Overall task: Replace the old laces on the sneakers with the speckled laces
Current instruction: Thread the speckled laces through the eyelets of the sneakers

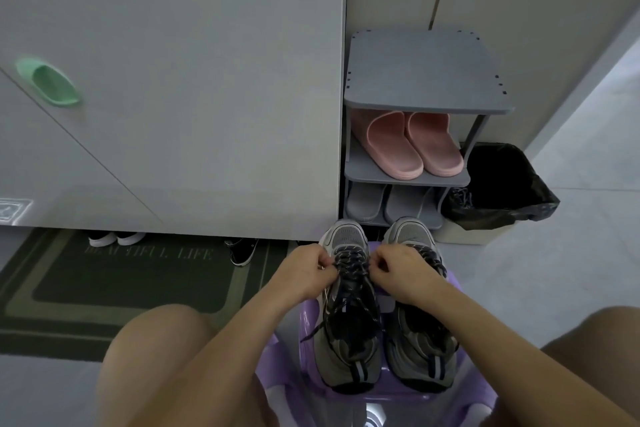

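Two grey sneakers stand side by side, toes away from me, on a purple plastic stool (pixel 311 388). The left sneaker (pixel 349 350) carries a dark speckled lace (pixel 351 262) crossed through its eyelets, with loose ends trailing over its tongue. My left hand (pixel 306 272) pinches the lace at the shoe's left side. My right hand (pixel 398 270) pinches it at the right side, near the toe end. The right sneaker (pixel 420 354) also shows dark speckled lacing, partly hidden by my right forearm.
A grey shoe rack (pixel 426 104) with pink slippers (pixel 415 146) and grey slippers stands just beyond the stool. A bin with a black bag (pixel 502 184) holds a bundle of laces (pixel 462 198). A white cabinet fills the left, a dark doormat (pixel 131 284) below it.
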`<move>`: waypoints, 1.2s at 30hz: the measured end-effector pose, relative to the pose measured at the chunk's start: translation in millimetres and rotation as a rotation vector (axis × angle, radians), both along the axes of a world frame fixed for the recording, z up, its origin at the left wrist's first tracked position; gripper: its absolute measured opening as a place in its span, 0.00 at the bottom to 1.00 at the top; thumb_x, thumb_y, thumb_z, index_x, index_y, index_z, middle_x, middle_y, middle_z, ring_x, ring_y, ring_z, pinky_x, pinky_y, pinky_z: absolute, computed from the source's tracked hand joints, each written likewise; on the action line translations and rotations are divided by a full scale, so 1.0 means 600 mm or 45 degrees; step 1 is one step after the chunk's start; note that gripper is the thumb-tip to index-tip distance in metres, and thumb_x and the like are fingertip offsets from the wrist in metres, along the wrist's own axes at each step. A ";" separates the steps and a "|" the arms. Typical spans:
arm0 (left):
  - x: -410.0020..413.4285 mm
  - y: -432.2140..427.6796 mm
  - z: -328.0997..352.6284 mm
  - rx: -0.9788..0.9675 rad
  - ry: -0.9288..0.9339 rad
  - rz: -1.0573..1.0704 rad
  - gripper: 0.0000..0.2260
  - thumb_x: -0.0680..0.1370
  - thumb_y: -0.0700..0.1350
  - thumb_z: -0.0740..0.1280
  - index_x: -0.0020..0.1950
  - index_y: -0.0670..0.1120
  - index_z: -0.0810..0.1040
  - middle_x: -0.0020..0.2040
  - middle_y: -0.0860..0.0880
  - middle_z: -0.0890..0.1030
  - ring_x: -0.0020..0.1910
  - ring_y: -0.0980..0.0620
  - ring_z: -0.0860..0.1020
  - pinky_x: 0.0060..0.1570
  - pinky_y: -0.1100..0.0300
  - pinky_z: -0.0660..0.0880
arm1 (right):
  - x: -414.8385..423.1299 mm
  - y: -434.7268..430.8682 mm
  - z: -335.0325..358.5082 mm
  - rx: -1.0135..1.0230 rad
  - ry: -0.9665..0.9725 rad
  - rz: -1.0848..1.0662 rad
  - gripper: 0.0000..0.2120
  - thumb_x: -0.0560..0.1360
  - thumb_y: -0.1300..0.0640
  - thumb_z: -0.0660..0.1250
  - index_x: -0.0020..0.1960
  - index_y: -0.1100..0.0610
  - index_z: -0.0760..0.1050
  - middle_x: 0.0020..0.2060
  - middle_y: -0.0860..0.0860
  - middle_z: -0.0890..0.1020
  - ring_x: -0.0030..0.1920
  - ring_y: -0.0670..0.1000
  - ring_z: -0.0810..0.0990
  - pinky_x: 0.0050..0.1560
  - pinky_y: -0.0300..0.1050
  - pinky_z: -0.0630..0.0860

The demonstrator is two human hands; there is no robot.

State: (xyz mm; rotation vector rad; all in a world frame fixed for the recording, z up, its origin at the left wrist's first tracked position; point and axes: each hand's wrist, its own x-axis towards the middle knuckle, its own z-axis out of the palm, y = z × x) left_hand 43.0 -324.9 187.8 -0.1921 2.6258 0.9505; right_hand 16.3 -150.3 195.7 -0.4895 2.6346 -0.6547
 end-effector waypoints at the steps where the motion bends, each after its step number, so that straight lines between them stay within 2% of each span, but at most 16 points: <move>1: -0.002 -0.001 -0.001 0.009 -0.010 0.005 0.03 0.74 0.42 0.65 0.40 0.46 0.75 0.38 0.49 0.77 0.41 0.49 0.76 0.42 0.57 0.73 | 0.000 0.000 0.000 -0.001 -0.003 0.009 0.04 0.75 0.59 0.61 0.42 0.57 0.72 0.38 0.49 0.74 0.40 0.48 0.71 0.37 0.36 0.60; 5: -0.004 -0.008 -0.001 0.120 -0.065 0.019 0.04 0.75 0.41 0.64 0.41 0.46 0.76 0.41 0.48 0.78 0.42 0.50 0.77 0.44 0.55 0.76 | -0.009 0.000 -0.001 0.011 -0.088 -0.021 0.13 0.77 0.58 0.60 0.34 0.52 0.67 0.33 0.47 0.73 0.39 0.49 0.72 0.37 0.38 0.63; 6: -0.004 -0.011 -0.001 0.207 -0.101 0.054 0.05 0.76 0.40 0.63 0.41 0.46 0.76 0.42 0.48 0.78 0.44 0.49 0.78 0.42 0.56 0.77 | -0.013 0.001 0.000 -0.022 -0.146 -0.058 0.13 0.78 0.59 0.58 0.34 0.52 0.68 0.34 0.48 0.76 0.39 0.49 0.74 0.39 0.40 0.67; 8: -0.004 -0.013 -0.003 0.329 -0.153 0.136 0.07 0.77 0.38 0.61 0.44 0.48 0.75 0.43 0.49 0.78 0.48 0.48 0.80 0.37 0.61 0.76 | -0.018 0.001 0.002 -0.053 -0.219 -0.095 0.10 0.79 0.59 0.57 0.41 0.55 0.74 0.40 0.51 0.80 0.40 0.48 0.77 0.47 0.42 0.75; 9: -0.004 -0.013 -0.007 0.315 -0.139 0.132 0.06 0.78 0.38 0.61 0.45 0.48 0.75 0.44 0.50 0.78 0.47 0.50 0.80 0.36 0.64 0.74 | -0.019 -0.001 0.002 -0.008 -0.194 -0.072 0.09 0.79 0.59 0.58 0.45 0.57 0.76 0.43 0.52 0.81 0.42 0.49 0.77 0.47 0.42 0.74; 11: -0.005 -0.009 -0.013 0.225 -0.069 0.085 0.04 0.77 0.40 0.64 0.50 0.45 0.77 0.45 0.52 0.77 0.43 0.54 0.77 0.34 0.68 0.71 | -0.018 -0.008 -0.002 0.068 -0.120 -0.049 0.08 0.78 0.57 0.59 0.45 0.58 0.76 0.45 0.53 0.79 0.44 0.51 0.75 0.45 0.39 0.68; 15: -0.009 -0.001 -0.019 0.143 0.001 0.073 0.05 0.76 0.42 0.65 0.48 0.44 0.79 0.43 0.51 0.78 0.38 0.55 0.74 0.30 0.66 0.68 | -0.016 -0.014 -0.013 0.057 -0.058 -0.039 0.07 0.78 0.58 0.59 0.44 0.58 0.74 0.44 0.52 0.76 0.44 0.49 0.72 0.44 0.38 0.64; 19: -0.014 0.002 -0.013 0.040 -0.043 0.049 0.07 0.75 0.40 0.63 0.41 0.43 0.80 0.38 0.47 0.77 0.37 0.50 0.75 0.39 0.55 0.75 | -0.016 -0.013 -0.011 -0.005 -0.065 -0.007 0.04 0.77 0.59 0.59 0.45 0.56 0.72 0.42 0.49 0.74 0.44 0.48 0.71 0.44 0.38 0.65; 22: -0.015 -0.003 -0.019 0.098 -0.103 0.088 0.10 0.74 0.40 0.61 0.39 0.36 0.78 0.34 0.44 0.74 0.32 0.48 0.70 0.33 0.58 0.68 | -0.018 -0.012 -0.013 -0.010 -0.091 -0.007 0.04 0.76 0.60 0.59 0.43 0.55 0.69 0.42 0.49 0.74 0.44 0.49 0.72 0.44 0.39 0.65; 25: -0.016 -0.009 -0.025 0.178 -0.127 0.119 0.09 0.74 0.40 0.61 0.36 0.41 0.75 0.33 0.42 0.72 0.31 0.48 0.69 0.34 0.58 0.69 | -0.019 -0.011 -0.015 -0.018 -0.084 -0.007 0.04 0.76 0.60 0.59 0.43 0.55 0.69 0.41 0.48 0.74 0.43 0.49 0.72 0.43 0.39 0.65; 27: -0.018 -0.011 -0.024 0.210 -0.125 0.124 0.08 0.76 0.41 0.61 0.38 0.42 0.75 0.36 0.43 0.75 0.34 0.48 0.72 0.35 0.55 0.74 | -0.021 -0.009 -0.019 -0.029 -0.090 -0.030 0.05 0.77 0.59 0.60 0.43 0.54 0.70 0.40 0.48 0.75 0.41 0.48 0.73 0.41 0.38 0.66; 29: -0.019 -0.012 -0.021 0.252 -0.121 0.126 0.09 0.78 0.41 0.61 0.39 0.44 0.75 0.39 0.45 0.78 0.38 0.48 0.76 0.36 0.55 0.77 | -0.024 -0.008 -0.022 -0.120 -0.157 -0.137 0.06 0.78 0.58 0.60 0.43 0.55 0.72 0.38 0.48 0.78 0.37 0.45 0.78 0.39 0.38 0.72; 31: -0.018 -0.011 -0.020 0.273 -0.106 0.136 0.07 0.79 0.41 0.61 0.42 0.47 0.75 0.43 0.48 0.78 0.43 0.49 0.79 0.38 0.57 0.77 | -0.025 -0.010 -0.025 -0.144 -0.180 -0.209 0.06 0.79 0.58 0.60 0.44 0.57 0.74 0.41 0.52 0.81 0.38 0.47 0.80 0.43 0.41 0.75; 33: -0.017 -0.007 -0.023 0.202 -0.064 0.123 0.03 0.78 0.42 0.64 0.49 0.47 0.76 0.46 0.51 0.77 0.46 0.51 0.77 0.43 0.59 0.75 | -0.025 -0.015 -0.028 -0.052 -0.120 -0.185 0.06 0.78 0.58 0.61 0.47 0.59 0.75 0.45 0.53 0.80 0.43 0.50 0.77 0.45 0.41 0.70; 34: -0.017 -0.005 -0.025 0.144 -0.031 0.116 0.04 0.78 0.43 0.64 0.51 0.46 0.77 0.48 0.51 0.77 0.46 0.53 0.76 0.45 0.61 0.73 | -0.023 -0.017 -0.028 -0.027 -0.091 -0.174 0.05 0.78 0.58 0.61 0.47 0.59 0.74 0.46 0.53 0.80 0.44 0.50 0.75 0.44 0.39 0.67; 36: -0.018 0.000 -0.027 0.074 0.035 0.120 0.05 0.77 0.43 0.65 0.50 0.44 0.78 0.49 0.50 0.79 0.44 0.55 0.74 0.46 0.63 0.70 | -0.022 -0.019 -0.028 -0.041 -0.065 -0.152 0.03 0.77 0.59 0.60 0.45 0.57 0.72 0.45 0.52 0.78 0.44 0.51 0.74 0.44 0.38 0.65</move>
